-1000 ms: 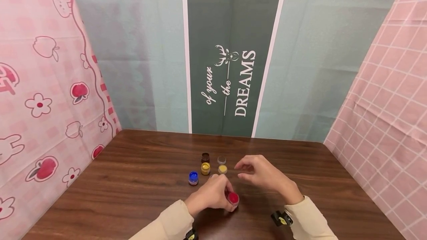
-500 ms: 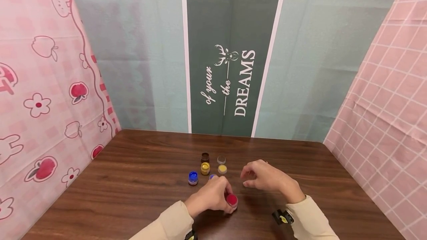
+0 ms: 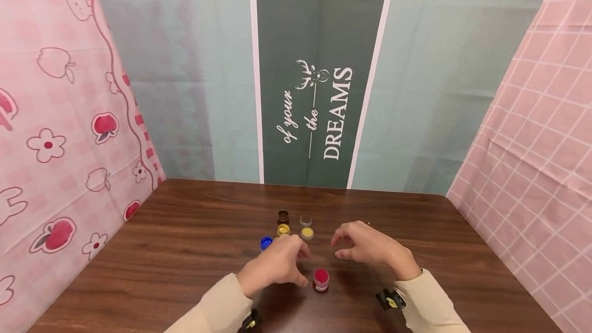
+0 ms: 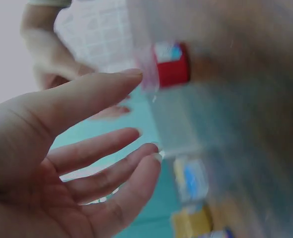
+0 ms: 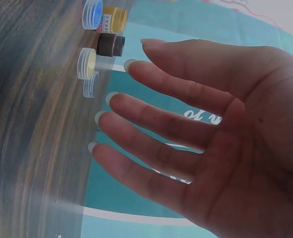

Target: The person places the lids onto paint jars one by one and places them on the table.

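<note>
A small red paint jar [image 3: 321, 280] with a clear lid stands upright on the wooden table [image 3: 208, 251]. Just left of it, apart from it, is my left hand [image 3: 277, 265], fingers spread and holding nothing. In the left wrist view the jar [image 4: 171, 64] appears blurred beyond the thumb tip. My right hand [image 3: 370, 245] hovers right of the jars with loosely bent fingers and nothing in them. Uncapped jars of blue [image 3: 265, 243], yellow [image 3: 283, 230] and dark brown paint [image 3: 283, 217] stand farther back, the blue and yellow ones partly covered by my left hand.
Upturned lids lie to the right of the uncapped jars: a yellow-stained lid [image 3: 307, 233] and a clear, dark-looking lid [image 3: 306, 220]. A blue-stained lid [image 5: 92, 14] shows in the right wrist view. Fabric curtains [image 3: 222, 91] border the table at the back and sides.
My left hand has let go of the red jar and drawn back to the left, leaving it standing. The right hand moved slightly right and down, away from the lids.
</note>
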Tool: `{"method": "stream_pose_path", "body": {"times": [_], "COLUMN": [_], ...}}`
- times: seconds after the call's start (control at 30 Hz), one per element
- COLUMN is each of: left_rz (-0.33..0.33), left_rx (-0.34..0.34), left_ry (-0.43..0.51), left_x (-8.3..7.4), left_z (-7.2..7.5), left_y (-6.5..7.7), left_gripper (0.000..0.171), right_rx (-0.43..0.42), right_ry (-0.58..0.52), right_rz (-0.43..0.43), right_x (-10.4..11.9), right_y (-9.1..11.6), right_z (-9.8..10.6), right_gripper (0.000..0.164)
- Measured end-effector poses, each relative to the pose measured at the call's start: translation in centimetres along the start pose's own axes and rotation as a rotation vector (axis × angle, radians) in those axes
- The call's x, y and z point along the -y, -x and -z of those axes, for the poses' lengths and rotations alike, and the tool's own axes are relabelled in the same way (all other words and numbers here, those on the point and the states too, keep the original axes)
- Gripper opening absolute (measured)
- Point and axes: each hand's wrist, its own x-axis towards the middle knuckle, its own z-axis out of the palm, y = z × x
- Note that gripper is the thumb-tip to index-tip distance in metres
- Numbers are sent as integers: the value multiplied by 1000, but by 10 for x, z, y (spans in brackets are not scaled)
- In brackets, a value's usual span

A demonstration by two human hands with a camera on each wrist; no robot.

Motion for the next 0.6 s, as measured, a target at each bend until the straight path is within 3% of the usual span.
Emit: {"method": "stream_pose_path", "body": {"times": [0.17, 0.3, 0.43, 0.6], "left_rz": [3, 76, 139, 139], "left_rx": [-103, -147, -150, -105], "left_ry": [-37, -3, -4, 17], "left_x": [20, 44, 62, 78], "left_z": [24, 34, 38, 38], "left_y": [12, 15, 14, 7], "left_gripper": [46, 45, 44, 48], "right_rx": [2, 13, 22, 18], "right_ry": [0, 3, 9, 25], "right_rz": [5, 25, 56, 81], "right_x": [0, 1, 7, 13], "right_y": [-2, -5, -12, -26], "right_z": [-3, -5, -9, -13], "right_gripper": [15, 15, 14, 14]}}
